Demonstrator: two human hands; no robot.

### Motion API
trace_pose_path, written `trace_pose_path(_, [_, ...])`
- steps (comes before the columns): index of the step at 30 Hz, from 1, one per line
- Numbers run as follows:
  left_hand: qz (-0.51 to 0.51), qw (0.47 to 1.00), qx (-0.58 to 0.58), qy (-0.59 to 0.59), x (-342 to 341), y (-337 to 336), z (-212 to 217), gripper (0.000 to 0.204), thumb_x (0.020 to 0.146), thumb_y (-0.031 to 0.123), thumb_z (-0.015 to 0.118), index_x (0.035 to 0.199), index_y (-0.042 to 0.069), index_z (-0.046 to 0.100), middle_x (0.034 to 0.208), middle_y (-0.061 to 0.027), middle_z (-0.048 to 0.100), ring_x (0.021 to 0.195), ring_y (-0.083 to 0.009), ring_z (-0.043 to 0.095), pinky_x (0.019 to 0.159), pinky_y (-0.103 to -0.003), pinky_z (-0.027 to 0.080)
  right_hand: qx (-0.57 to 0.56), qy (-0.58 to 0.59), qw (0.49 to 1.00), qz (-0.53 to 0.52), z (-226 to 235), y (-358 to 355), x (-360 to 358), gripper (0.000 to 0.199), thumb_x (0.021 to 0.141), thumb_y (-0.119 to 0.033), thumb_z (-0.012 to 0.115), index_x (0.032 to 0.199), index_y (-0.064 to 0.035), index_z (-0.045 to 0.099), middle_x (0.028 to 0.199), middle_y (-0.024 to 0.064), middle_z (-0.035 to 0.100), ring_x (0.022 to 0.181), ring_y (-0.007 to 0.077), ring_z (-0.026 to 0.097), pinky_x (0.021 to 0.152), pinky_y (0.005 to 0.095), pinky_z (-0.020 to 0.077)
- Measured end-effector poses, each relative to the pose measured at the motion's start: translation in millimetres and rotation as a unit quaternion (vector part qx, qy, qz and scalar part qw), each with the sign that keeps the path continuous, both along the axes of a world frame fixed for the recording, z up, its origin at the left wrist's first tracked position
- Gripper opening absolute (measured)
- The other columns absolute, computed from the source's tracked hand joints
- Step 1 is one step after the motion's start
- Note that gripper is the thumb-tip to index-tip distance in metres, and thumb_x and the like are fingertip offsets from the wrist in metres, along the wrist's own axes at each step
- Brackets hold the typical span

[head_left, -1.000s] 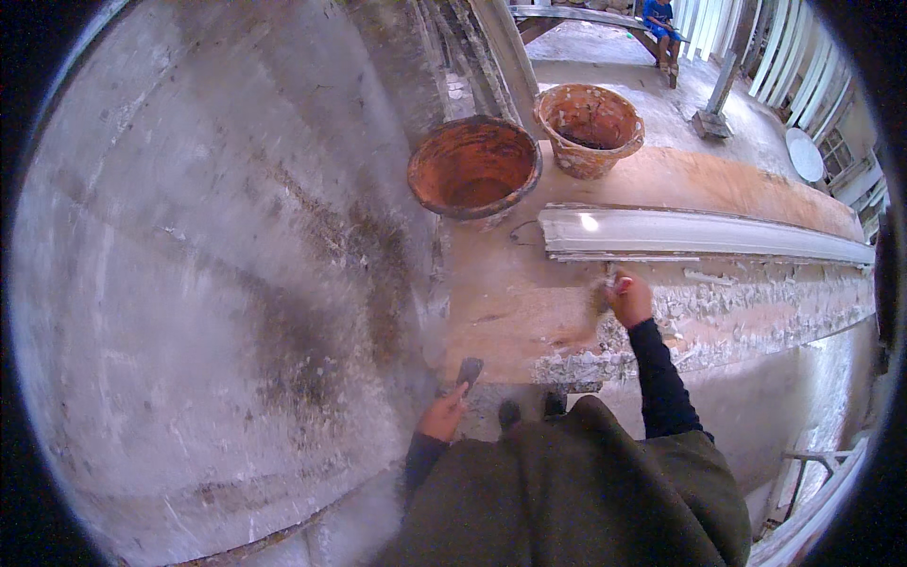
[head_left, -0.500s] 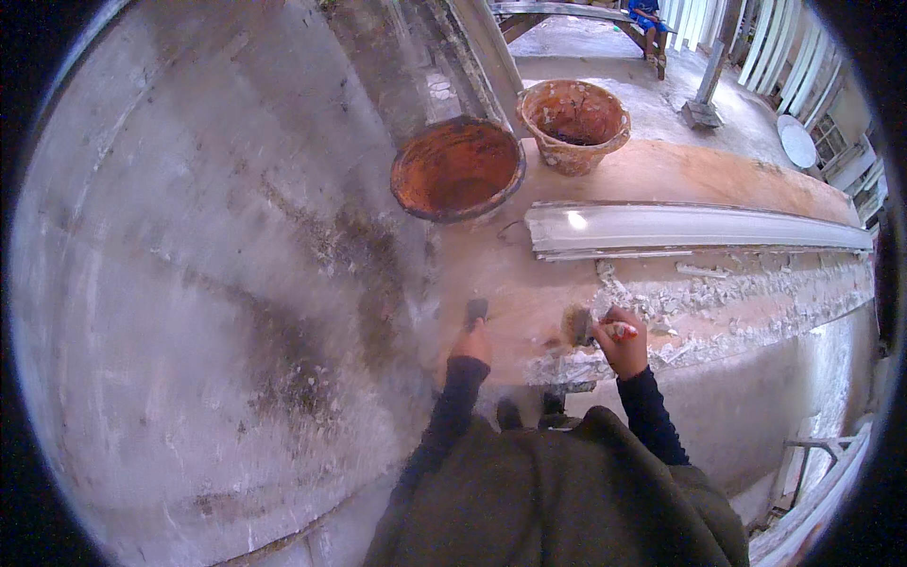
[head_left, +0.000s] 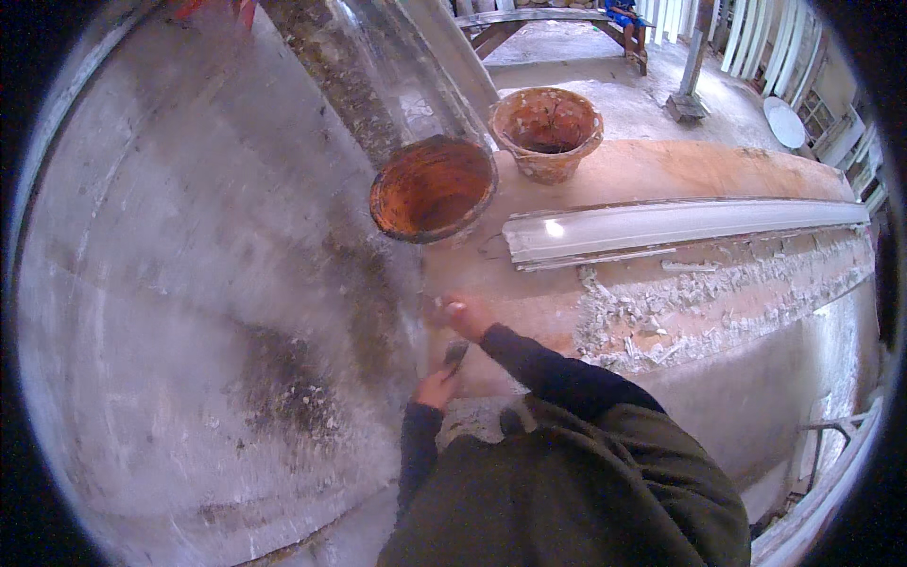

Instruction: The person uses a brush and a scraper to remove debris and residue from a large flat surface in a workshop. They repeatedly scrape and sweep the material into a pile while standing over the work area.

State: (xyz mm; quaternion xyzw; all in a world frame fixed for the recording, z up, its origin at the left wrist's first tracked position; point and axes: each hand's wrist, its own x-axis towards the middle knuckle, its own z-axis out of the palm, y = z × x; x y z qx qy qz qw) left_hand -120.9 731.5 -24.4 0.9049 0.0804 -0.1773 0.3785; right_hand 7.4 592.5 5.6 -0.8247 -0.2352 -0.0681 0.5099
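Head view: the left hand (head_left: 436, 387) pinches a small scraper (head_left: 455, 354), blade up, over the tabletop (head_left: 661, 170). The right hand (head_left: 465, 317) reaches left across it, fingers curled on the board's edge. Looks like scraping plaster crumbs (head_left: 642, 321); next stroke needs a firm, flat blade.

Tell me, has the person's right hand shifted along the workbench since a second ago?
Yes. The right hand has moved left, away from the long white moulded strip and toward the bench's left edge, below the rust-orange round bucket.
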Motion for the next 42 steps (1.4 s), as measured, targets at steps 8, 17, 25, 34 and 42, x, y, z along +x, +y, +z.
trace_pose_path(8, [0.034,0.999,0.013,-0.020,-78.3,3.4,13.7,0.041,0.083,0.022,0.050,0.124,0.019,0.047,0.078,-0.0090,0.058,0.071,-0.0159,0.054,0.072,-0.029,0.043,-0.012,0.126,0.985,-0.121,-73.8,-116.0,14.8,0.019,0.075,-0.023,0.065,0.076,-0.0054,0.059,0.069,0.0069,0.063,0.057,0.0131,0.058,0.052,0.0277,0.0451])
trace_pose_path(17, [0.034,0.993,-0.114,-0.013,-95.8,-1.7,18.3,0.043,0.084,0.016,0.047,0.127,0.019,0.044,0.072,-0.0018,0.051,0.066,-0.0105,0.049,0.068,-0.025,0.042,0.279,0.162,0.904,-0.281,-13.8,-235.1,-36.1,0.013,0.075,-0.015,0.062,0.076,-0.0047,0.054,0.066,0.0019,0.058,0.058,0.0095,0.057,0.048,0.0213,0.0468])
trace_pose_path(25, [0.004,0.990,-0.143,-0.012,-39.5,-42.7,56.2,0.042,0.084,0.018,0.046,0.127,0.018,0.044,0.072,-0.0035,0.054,0.064,-0.0154,0.051,0.064,-0.030,0.044,0.371,0.219,0.877,-0.212,-69.0,-182.5,15.2,0.015,0.072,-0.009,0.067,0.082,-0.0051,0.057,0.073,0.0036,0.060,0.059,0.0133,0.058,0.051,0.0279,0.0515])
trace_pose_path(34, [-0.050,0.993,-0.100,-0.022,-59.5,-38.8,26.6,0.044,0.083,0.020,0.049,0.127,0.019,0.043,0.077,-0.0081,0.059,0.071,-0.0159,0.057,0.070,-0.029,0.044,0.280,0.133,0.843,-0.439,-27.1,-366.8,-47.1,0.012,0.075,-0.011,0.063,0.077,-0.0077,0.051,0.069,0.0034,0.057,0.059,0.0111,0.057,0.046,0.0246,0.0491])
trace_pose_path(42, [-0.041,0.997,-0.052,0.044,-52.0,-48.9,20.9,0.046,0.082,0.018,0.051,0.127,0.018,0.043,0.088,-0.0107,0.061,0.082,-0.0169,0.058,0.076,-0.029,0.044,0.154,0.156,0.952,-0.213,-55.7,-218.1,-37.1,0.013,0.073,-0.015,0.064,0.077,-0.0050,0.058,0.068,0.0005,0.057,0.060,0.0091,0.053,0.050,0.0226,0.0429])
